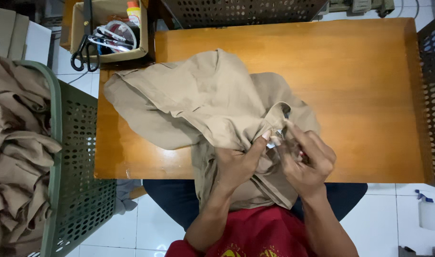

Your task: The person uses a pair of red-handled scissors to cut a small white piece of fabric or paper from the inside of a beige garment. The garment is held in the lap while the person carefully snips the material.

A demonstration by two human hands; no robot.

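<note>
- Pinching a fold of the tan garment (208, 100), the left hand (239, 164) has its thumb and forefinger closed on the cloth at a seam or edge, the thumbnail showing just beside the right fingertips.
- Right hand (305, 162): its fingers are curled in and closed around something small at that same spot. A sliver of pale material and a speck of red show between the fingers, but it is too small to tell whether it is a tag, a thread or a little tool.
- Step in hand, as I judge it: close detail work at one point on the garment's edge, such as picking at a thread or label, with the left hand holding the fabric taut for the right.
- Next move, by my reading, calls for keeping the pinched fold tight and still while the right fingertips work precisely at the gap between the two hands.
- Where the garment lies: most of it is spread on the wooden table (360, 85) beyond the fingers, and its near end drops over the table edge under the wrists into the lap.
- Its long axis runs diagonally, from the far left corner of the cloth down toward the fingers; the bunched, worked end points at the person.
- Left of the hands, well apart, a green perforated basket (72, 157) holds more tan cloth; beyond it a cardboard box (108, 28) with black-handled scissors (84, 50).
</note>
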